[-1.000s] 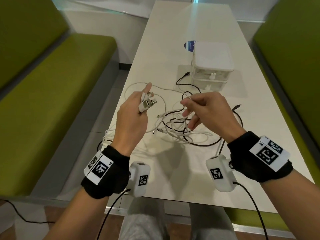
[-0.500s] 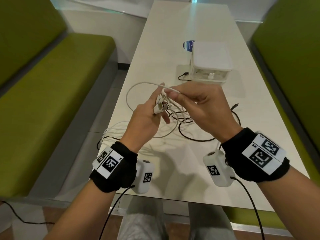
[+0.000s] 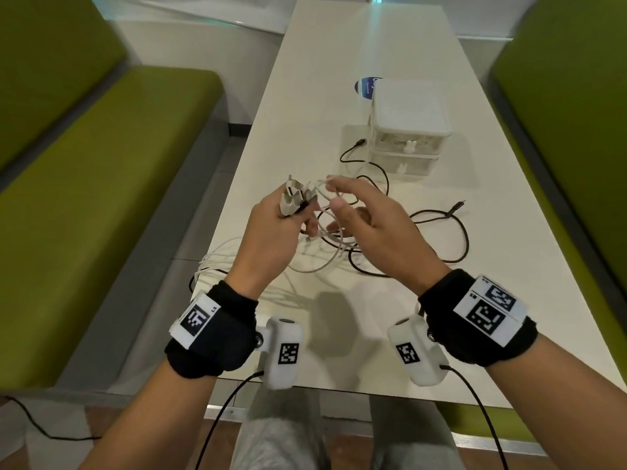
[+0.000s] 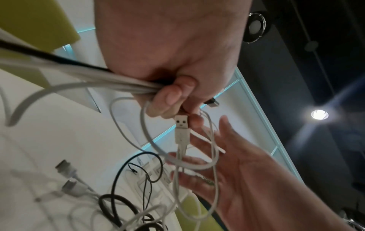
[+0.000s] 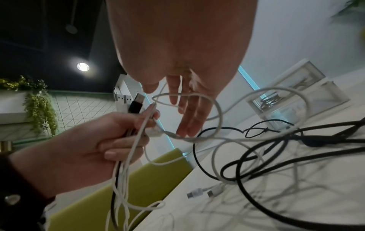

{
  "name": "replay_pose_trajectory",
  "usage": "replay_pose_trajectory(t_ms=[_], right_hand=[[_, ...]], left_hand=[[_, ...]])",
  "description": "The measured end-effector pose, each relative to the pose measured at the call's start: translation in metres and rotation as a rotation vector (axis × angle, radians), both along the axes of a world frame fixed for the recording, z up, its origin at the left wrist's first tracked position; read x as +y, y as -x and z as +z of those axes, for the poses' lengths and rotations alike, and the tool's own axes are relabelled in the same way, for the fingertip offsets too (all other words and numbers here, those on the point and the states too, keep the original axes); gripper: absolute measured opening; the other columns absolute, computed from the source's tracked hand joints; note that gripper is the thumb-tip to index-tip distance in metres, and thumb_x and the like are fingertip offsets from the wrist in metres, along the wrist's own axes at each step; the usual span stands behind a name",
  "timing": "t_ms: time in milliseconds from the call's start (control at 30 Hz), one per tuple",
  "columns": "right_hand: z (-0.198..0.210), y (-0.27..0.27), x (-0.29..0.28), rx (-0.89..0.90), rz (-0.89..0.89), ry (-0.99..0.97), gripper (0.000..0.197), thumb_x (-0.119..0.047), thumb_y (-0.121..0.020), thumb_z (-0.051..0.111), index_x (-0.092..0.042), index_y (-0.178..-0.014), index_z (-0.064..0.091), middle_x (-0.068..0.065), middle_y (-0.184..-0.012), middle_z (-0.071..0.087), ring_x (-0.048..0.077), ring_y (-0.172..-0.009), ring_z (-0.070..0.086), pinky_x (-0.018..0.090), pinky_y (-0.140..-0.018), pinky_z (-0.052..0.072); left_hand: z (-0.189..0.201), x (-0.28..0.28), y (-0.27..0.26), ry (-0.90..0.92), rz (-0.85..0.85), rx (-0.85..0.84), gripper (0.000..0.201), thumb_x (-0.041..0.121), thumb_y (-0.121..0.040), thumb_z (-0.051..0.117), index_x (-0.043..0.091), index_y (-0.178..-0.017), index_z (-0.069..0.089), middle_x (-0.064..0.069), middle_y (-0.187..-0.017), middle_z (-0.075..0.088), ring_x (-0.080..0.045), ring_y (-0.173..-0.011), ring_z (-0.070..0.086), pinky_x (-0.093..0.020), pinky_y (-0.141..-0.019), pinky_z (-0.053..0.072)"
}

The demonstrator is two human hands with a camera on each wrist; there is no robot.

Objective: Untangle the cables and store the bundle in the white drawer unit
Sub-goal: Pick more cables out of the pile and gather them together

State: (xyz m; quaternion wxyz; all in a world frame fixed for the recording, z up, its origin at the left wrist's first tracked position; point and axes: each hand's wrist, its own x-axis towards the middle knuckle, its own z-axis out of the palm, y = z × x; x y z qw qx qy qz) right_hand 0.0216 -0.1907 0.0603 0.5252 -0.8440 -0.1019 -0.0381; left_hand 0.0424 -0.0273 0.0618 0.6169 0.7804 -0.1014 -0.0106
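- Your left hand [image 3: 268, 228] is raised above the bench [image 3: 339, 96], its fingers curled round a bunch of cable ends [image 3: 293, 198]: several white USB plugs and one black one stick up past your knuckles.
- In the left wrist view, white cords and a black one run together through that fist, and one white USB plug [image 4: 181, 126] hangs just below your fingertips.
- Your right hand [image 3: 366, 225] is beside the left, almost touching it, with the fingers straight and spread. It grips nothing; a loop of white cable [image 5: 197, 115] lies draped across the fingers [image 5: 189, 118].
- The rest of the cables [image 3: 390, 252] lie in a loose tangle of black and white loops on the bench, under and just beyond your hands, with white strands trailing off the left edge near your left wrist.
- One black plug end [image 3: 456, 208] lies on the bench to the right of the tangle; another black end [image 3: 359, 143] lies just beside the drawer unit.
- The white drawer unit [image 3: 407, 130] stands on the bench beyond the tangle, right of centre, with two stacked drawers. Dark cable shows through the clear front of the upper drawer in the right wrist view.
- A blue round sticker [image 3: 364, 88] peeks out behind the unit.
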Motion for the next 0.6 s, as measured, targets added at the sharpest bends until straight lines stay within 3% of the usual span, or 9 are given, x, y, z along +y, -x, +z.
replay_pose_trajectory(t_ms=[67, 167, 233, 333, 433, 467, 533, 600], right_hand=[[-0.006, 0.0, -0.001, 0.012, 0.026, 0.069, 0.041, -0.031, -0.098, 0.056, -0.026, -0.139, 0.05, -0.006, -0.128, 0.059, 0.016, -0.077, 0.072, 0.038, -0.083, 0.056], [-0.007, 0.001, -0.004, 0.03, 0.004, 0.044, 0.037, -0.021, -0.097, 0.06, -0.023, -0.134, 0.056, -0.002, -0.121, 0.064, 0.015, -0.067, 0.073, 0.043, -0.079, 0.058], [-0.006, 0.0, -0.006, 0.019, -0.027, 0.012, 0.027, -0.016, -0.095, 0.062, -0.018, -0.122, 0.064, -0.002, -0.113, 0.066, 0.017, -0.065, 0.073, 0.045, -0.074, 0.058], [-0.006, 0.0, -0.01, -0.038, -0.007, 0.1, 0.015, -0.015, -0.093, 0.066, -0.016, -0.108, 0.069, -0.002, -0.105, 0.062, 0.012, -0.061, 0.069, 0.036, -0.068, 0.057], [-0.008, 0.0, -0.012, -0.011, 0.032, 0.238, 0.004, -0.02, -0.088, 0.071, -0.024, -0.088, 0.071, -0.008, -0.095, 0.055, 0.012, -0.062, 0.058, 0.023, -0.063, 0.049], [-0.008, 0.0, -0.013, -0.005, 0.03, 0.255, 0.01, -0.021, -0.087, 0.072, -0.029, -0.082, 0.069, -0.007, -0.094, 0.054, 0.012, -0.062, 0.055, 0.02, -0.062, 0.045], [-0.008, 0.0, -0.011, -0.003, 0.029, 0.245, 0.016, -0.021, -0.087, 0.072, -0.031, -0.075, 0.067, -0.006, -0.095, 0.054, 0.011, -0.059, 0.053, 0.02, -0.063, 0.044], [-0.007, 0.002, -0.008, 0.012, 0.027, 0.195, 0.008, -0.024, -0.085, 0.069, -0.024, -0.077, 0.068, -0.005, -0.101, 0.054, 0.014, -0.06, 0.058, 0.027, -0.068, 0.049]], left_hand=[[0.002, 0.002, 0.0, 0.048, 0.023, 0.054, 0.019, 0.019, -0.099, 0.052, 0.014, -0.082, 0.057, -0.001, -0.061, 0.059, -0.005, -0.044, 0.047, -0.016, -0.047, 0.037], [0.006, 0.001, 0.002, 0.107, 0.051, 0.139, 0.02, 0.023, -0.1, 0.05, 0.01, -0.086, 0.058, -0.005, -0.061, 0.059, -0.003, -0.035, 0.037, -0.014, -0.036, 0.028], [0.005, 0.001, 0.002, 0.145, 0.094, 0.161, 0.02, 0.024, -0.1, 0.05, 0.012, -0.086, 0.059, -0.001, -0.058, 0.059, -0.01, -0.036, 0.029, -0.02, -0.036, 0.024], [0.004, 0.003, 0.0, 0.151, 0.15, 0.134, 0.022, 0.019, -0.101, 0.048, 0.014, -0.084, 0.06, 0.0, -0.056, 0.057, -0.01, -0.037, 0.03, -0.019, -0.037, 0.026], [0.005, 0.003, 0.001, 0.167, 0.154, 0.153, 0.024, 0.015, -0.101, 0.046, 0.014, -0.082, 0.06, -0.002, -0.056, 0.05, -0.005, -0.037, 0.035, -0.014, -0.038, 0.028], [0.005, 0.002, 0.003, 0.181, 0.152, 0.17, 0.023, 0.014, -0.101, 0.047, 0.014, -0.082, 0.06, -0.003, -0.056, 0.047, -0.004, -0.037, 0.036, -0.013, -0.038, 0.028], [0.004, 0.002, 0.005, 0.205, 0.149, 0.194, 0.021, 0.014, -0.101, 0.048, 0.014, -0.084, 0.061, -0.002, -0.056, 0.042, -0.004, -0.038, 0.033, -0.015, -0.037, 0.026], [0.003, 0.002, 0.005, 0.205, 0.145, 0.209, 0.02, 0.016, -0.1, 0.049, 0.015, -0.084, 0.061, -0.001, -0.056, 0.037, -0.005, -0.04, 0.03, -0.017, -0.037, 0.024]])
